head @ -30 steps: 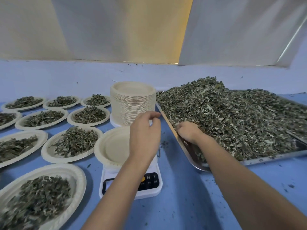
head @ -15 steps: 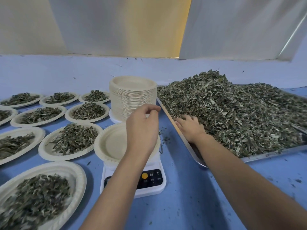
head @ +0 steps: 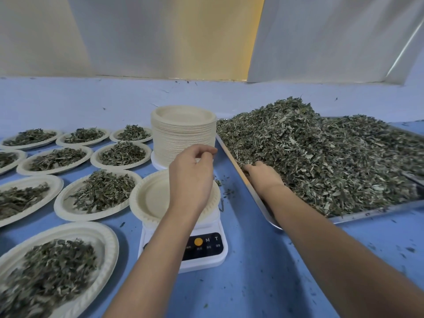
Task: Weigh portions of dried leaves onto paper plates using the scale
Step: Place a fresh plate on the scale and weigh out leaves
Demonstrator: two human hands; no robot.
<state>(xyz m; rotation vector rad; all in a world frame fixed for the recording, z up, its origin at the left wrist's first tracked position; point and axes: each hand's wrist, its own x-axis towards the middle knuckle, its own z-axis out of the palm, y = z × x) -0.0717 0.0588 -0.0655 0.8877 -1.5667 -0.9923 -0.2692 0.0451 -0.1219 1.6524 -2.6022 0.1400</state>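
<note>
On the scale (head: 183,257) I read only M and T beside an orange button. An empty paper plate (head: 151,198) sits on it, under the left hand (head: 191,175), whose fingers are curled. Whether they hold something, I cannot tell. The right hand (head: 262,176) is at the left edge of the tray (head: 371,211), fingers buried in the dried leaves (head: 321,161) — grip hidden; bare worktop (head: 252,290) lies nearer.

Empty plate (head: 152,198) on scale (head: 202,255); leaf tray (head: 257,198) right; plate stack (head: 183,136) behind.
</note>
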